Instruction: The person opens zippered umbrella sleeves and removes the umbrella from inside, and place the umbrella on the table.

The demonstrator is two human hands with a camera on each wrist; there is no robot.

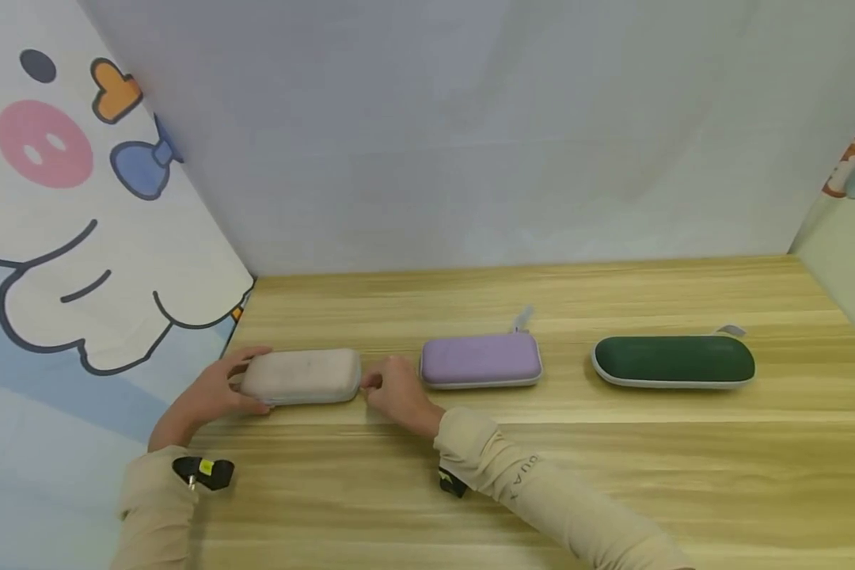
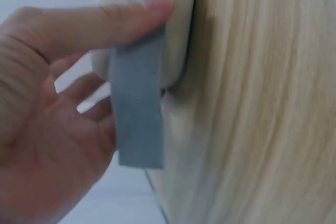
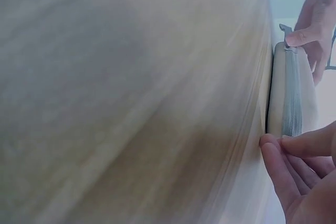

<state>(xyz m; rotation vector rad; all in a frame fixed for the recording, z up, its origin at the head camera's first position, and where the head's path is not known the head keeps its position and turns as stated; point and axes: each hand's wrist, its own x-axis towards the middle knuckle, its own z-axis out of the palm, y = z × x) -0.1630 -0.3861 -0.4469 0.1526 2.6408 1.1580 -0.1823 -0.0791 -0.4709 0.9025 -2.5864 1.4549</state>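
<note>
A beige zip-up hard case [image 1: 302, 374] lies on the table at the left. My left hand [image 1: 212, 394] grips its left end, thumb on the near side and fingers behind. In the left wrist view the left thumb presses on the zipper side, over a grey strap [image 2: 139, 108] that hangs past the case's end. The right hand [image 1: 402, 396] is at the opposite end; in the right wrist view its thumb and forefinger pinch at the case's end, beside the grey zipper band [image 3: 293, 93]. Exactly what lies between those fingertips is hidden.
To the right of the beige case lies a purple case [image 1: 480, 360] with a grey strap. Farther right is a dark green case [image 1: 673, 359], also strapped. A pale wall [image 1: 499, 158] rises behind the wooden table [image 1: 613, 475], and a cartoon-printed sheet [image 1: 78, 301] borders the left.
</note>
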